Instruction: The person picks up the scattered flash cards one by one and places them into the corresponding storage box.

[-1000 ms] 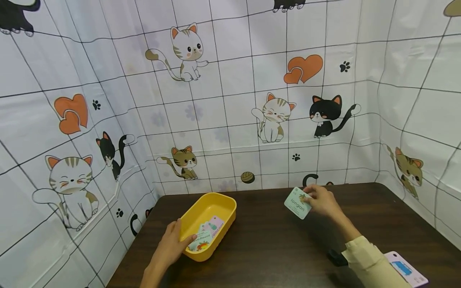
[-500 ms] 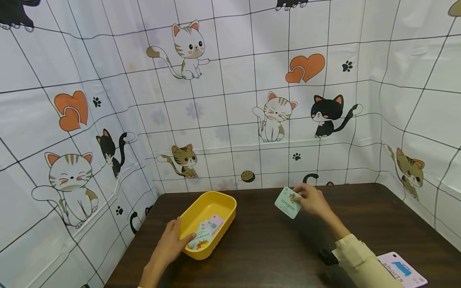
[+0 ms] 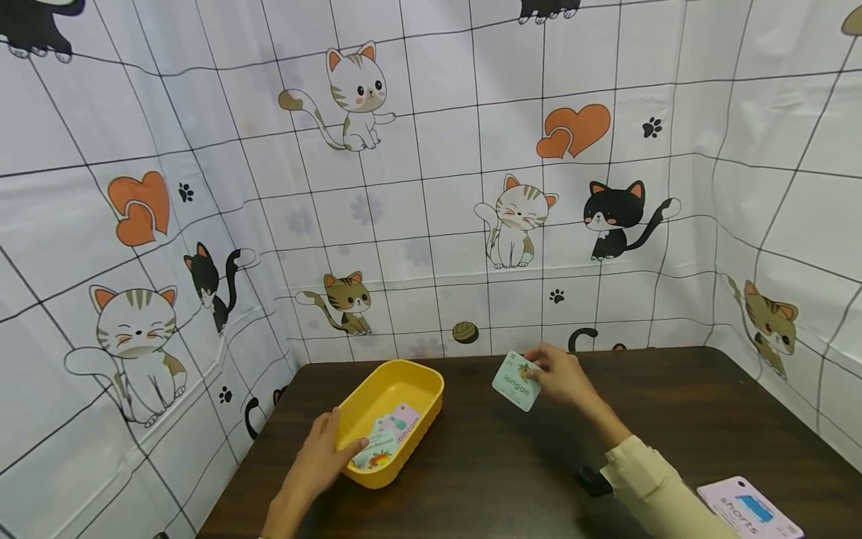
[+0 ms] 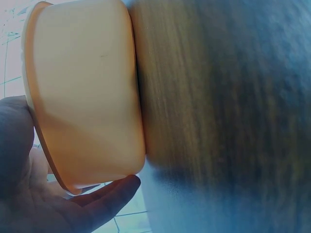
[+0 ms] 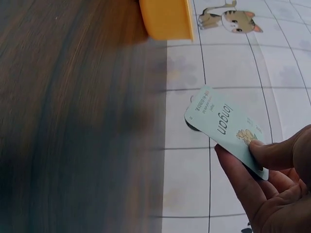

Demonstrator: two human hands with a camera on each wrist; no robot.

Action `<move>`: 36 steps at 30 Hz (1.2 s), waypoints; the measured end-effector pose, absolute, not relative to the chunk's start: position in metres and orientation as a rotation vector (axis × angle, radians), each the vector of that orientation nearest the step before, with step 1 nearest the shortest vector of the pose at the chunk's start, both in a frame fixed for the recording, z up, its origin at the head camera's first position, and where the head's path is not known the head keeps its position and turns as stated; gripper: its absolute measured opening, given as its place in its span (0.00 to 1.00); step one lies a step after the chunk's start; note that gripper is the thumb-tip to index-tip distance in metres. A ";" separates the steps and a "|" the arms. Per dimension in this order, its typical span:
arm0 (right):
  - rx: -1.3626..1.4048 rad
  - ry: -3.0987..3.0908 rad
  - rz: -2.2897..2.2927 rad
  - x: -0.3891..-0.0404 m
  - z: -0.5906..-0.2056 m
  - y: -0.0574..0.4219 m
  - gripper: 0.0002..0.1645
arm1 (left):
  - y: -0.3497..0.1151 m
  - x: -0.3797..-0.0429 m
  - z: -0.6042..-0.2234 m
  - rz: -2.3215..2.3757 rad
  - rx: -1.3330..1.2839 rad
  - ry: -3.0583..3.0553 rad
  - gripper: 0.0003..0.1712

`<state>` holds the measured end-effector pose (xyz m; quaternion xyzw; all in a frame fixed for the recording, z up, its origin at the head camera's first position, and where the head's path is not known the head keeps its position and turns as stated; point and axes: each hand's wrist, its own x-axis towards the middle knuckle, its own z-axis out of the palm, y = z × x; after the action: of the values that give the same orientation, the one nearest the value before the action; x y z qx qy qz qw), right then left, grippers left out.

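My right hand [image 3: 562, 376] pinches a pale green flash card [image 3: 516, 381] printed "longan", held above the table. In the right wrist view the thumb lies on the card's face by the fruit picture, with fingers behind it. At the left, my left hand [image 3: 315, 457] grips the near left side of a yellow plastic basket [image 3: 431, 397], thumb over the rim. The left wrist view shows fingers against the basket's outer wall [image 4: 87, 97]. Inside lie several cards: a green one with an orange fruit [image 3: 374, 451] and a lilac one [image 3: 405, 419], partly covered.
A lilac card reading "shorts" [image 3: 750, 507] lies at the table's right front. Under the right wrist is a black object [image 3: 592, 481], its kind unclear. The dark wooden table [image 3: 485, 479] ends at a cat-print curtain [image 3: 417, 224] behind and on both sides.
The right hand has moved left with the longan card, closer to the basket. More of the "shorts" card shows from behind the sleeve. My left hand stays on the basket.
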<state>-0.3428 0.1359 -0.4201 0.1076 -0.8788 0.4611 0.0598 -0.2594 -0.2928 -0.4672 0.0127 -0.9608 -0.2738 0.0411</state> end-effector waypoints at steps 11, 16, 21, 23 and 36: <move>0.404 -2.636 1.378 -0.345 -0.413 0.103 0.12 | -0.295 -0.262 -0.468 -0.813 -0.003 -2.915 0.56; 0.428 -2.638 1.404 -0.345 -0.407 0.081 0.12 | -0.293 -0.261 -0.468 -0.814 0.011 -2.921 0.56; 0.436 -2.646 1.419 -0.343 -0.401 0.059 0.13 | -0.292 -0.261 -0.468 -0.809 0.018 -2.929 0.57; 0.443 -2.645 1.442 -0.342 -0.400 0.051 0.13 | -0.292 -0.261 -0.468 -0.811 0.022 -2.933 0.57; 0.552 -2.656 1.433 -0.338 -0.402 0.019 0.12 | -0.293 -0.259 -0.468 -0.821 0.011 -2.932 0.57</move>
<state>-0.3375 0.0191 -0.4021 0.1797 -0.8651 0.4667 0.0371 -0.2594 -0.2928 -0.4678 0.0036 -0.9618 -0.2693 0.0484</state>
